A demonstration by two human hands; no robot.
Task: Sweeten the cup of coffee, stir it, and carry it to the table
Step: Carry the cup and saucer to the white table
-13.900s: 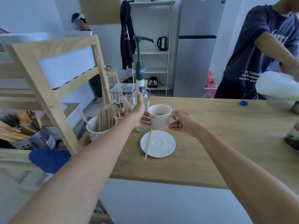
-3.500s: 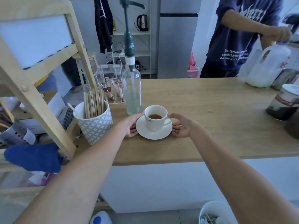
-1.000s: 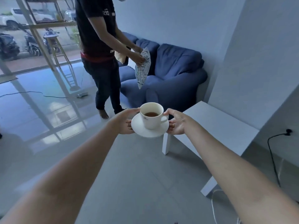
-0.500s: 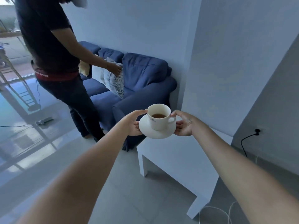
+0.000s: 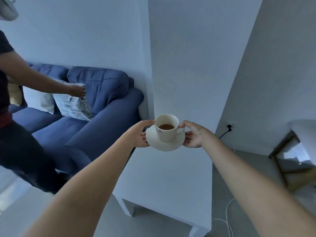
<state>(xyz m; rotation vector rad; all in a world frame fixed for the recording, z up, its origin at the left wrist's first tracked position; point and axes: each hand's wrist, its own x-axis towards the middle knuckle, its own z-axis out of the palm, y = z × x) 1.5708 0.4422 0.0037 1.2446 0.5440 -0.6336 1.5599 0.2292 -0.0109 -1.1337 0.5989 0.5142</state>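
Observation:
A white cup point(image 5: 166, 134) partly filled with brown coffee stands on a white saucer point(image 5: 165, 144). I hold the saucer in the air from both sides. My left hand point(image 5: 140, 134) grips its left rim, thumb near the cup. My right hand point(image 5: 193, 134) grips its right rim, thumb by the cup's handle. Cup and saucer hover above the far end of a low white table point(image 5: 164, 182), which stretches from under the saucer toward me.
A blue sofa point(image 5: 95, 127) with patterned and white cushions stands left of the table. A person in dark clothes point(image 5: 18, 147) stands at the left, one hand on a cushion. A white wall corner rises behind the cup. A wall socket point(image 5: 229, 126) with cable sits at right.
I have stepped closer and turned right: the white table now lies directly beneath the cup and saucer. The person has slid further to the left. My grip on the saucer is the same.

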